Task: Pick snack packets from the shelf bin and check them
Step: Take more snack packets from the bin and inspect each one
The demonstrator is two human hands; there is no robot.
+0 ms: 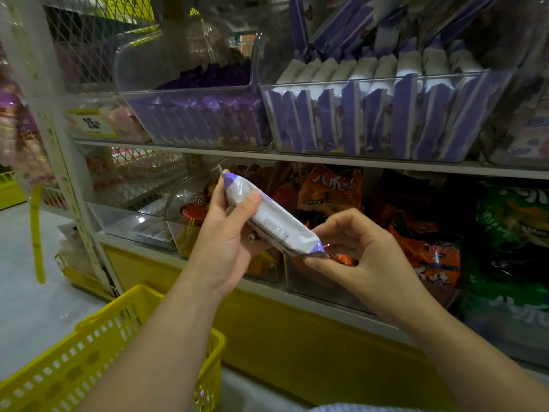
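Observation:
A white snack packet (271, 217) with purple ends is held slantwise in front of the lower shelf. My left hand (227, 233) grips its upper half, thumb across the white back. My right hand (356, 248) pinches its lower purple end between thumb and fingers. A printed panel shows on the packet's back. Above, a clear shelf bin (371, 150) holds several matching purple-and-white packets standing on edge.
A second clear bin (208, 135) to the left holds darker purple packets. Orange snack bags (329, 188) and green bags (511, 221) fill the lower shelf. A yellow shopping basket (98, 346) sits at the lower left, under my left forearm. A yellow price tag (92, 123) hangs left.

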